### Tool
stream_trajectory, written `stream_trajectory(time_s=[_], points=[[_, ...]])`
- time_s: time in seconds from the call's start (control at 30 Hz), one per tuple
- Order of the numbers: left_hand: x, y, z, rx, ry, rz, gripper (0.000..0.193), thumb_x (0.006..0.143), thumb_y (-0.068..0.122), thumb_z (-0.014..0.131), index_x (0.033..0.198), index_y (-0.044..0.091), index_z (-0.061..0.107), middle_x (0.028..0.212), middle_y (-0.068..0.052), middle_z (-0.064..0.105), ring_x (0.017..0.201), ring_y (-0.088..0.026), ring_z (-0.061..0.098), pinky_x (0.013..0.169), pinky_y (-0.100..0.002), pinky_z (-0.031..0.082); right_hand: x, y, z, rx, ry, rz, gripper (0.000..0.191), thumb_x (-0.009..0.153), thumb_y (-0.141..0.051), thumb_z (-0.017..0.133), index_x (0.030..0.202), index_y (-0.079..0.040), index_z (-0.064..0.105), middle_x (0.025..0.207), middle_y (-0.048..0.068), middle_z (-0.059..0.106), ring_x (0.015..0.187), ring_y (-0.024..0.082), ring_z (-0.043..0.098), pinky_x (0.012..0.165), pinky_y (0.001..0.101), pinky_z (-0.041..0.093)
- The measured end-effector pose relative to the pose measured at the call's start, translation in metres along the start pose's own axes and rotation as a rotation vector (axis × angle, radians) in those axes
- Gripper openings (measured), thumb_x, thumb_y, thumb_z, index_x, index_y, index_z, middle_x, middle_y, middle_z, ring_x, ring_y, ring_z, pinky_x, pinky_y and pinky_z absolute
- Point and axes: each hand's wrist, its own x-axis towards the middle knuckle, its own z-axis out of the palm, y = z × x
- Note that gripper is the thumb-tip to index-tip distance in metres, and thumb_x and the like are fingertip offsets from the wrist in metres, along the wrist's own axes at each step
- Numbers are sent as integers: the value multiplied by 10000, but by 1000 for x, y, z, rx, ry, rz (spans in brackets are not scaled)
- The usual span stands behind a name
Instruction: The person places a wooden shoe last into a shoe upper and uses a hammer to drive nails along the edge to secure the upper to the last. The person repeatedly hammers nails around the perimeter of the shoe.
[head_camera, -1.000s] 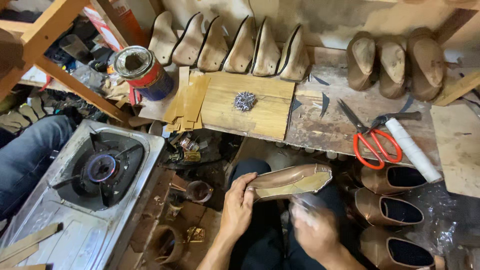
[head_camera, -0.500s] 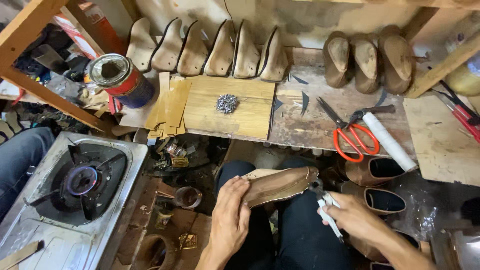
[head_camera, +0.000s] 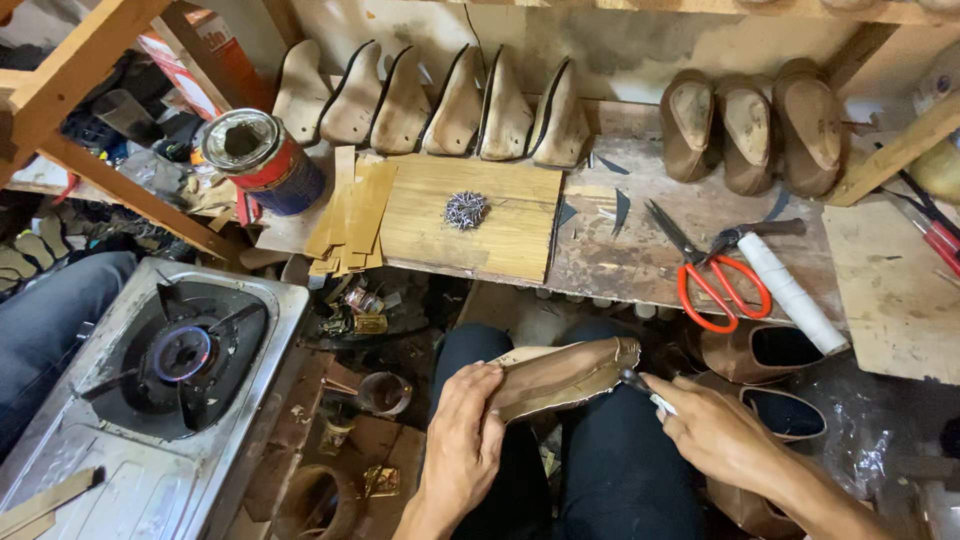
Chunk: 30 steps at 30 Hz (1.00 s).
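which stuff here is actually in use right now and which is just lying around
In use: left hand gripping the brown shoe upper; right hand with a small tool at its edge.

Lying about: orange scissors, pile of nails, tin can, gas burner.

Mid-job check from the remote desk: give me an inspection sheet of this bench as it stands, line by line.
Surface: worn wooden bench, stained, with a lighter wooden board on it.
Job's things: brown shoe upper over the lap; a small tool, kind unclear, at its toe edge.
Clutter: pile of small nails, orange-handled scissors, white roll, open tin can, cardboard strips, wooden shoe lasts, finished brown shoes.
Grips: left hand holds the upper's heel end; right hand holds the tool.
Cables: nothing seen.
Surroundings: lit gas stove at left, another person's knee beside it.
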Motion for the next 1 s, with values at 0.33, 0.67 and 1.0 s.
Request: stream_trajectory(time_s=[0.33, 0.67, 1.0], points=[[5, -40, -11, -254, -101, -535, 370, 912, 106, 517, 1232, 9, 675, 1209, -170, 739, 1137, -331, 723, 1003, -375, 522, 9, -13, -20, 51, 153, -132, 557, 800, -116, 683, 1354, -81, 635, 924, 144, 696, 786, 307, 709, 684, 388, 559], [4, -40, -1, -230, -63, -293, 347, 886, 38, 526, 1203, -11, 660, 1270, -184, 695, 1224, -349, 650, 1067, -399, 488, 135, -109, -82, -155, 420, -316, 445, 891, -147, 625, 1319, -25, 616, 1002, 176, 671, 767, 358, 685, 666, 436, 556], [-17, -42, -59, -181, -304, 112, 328, 919, 99, 561, 1221, 7, 649, 1318, -171, 672, 1381, -405, 579, 1191, -491, 439, 240, -138, -56, -355, 306, -203, 547, 900, -119, 573, 1428, 11, 515, 1013, 212, 640, 763, 359, 679, 686, 462, 559]])
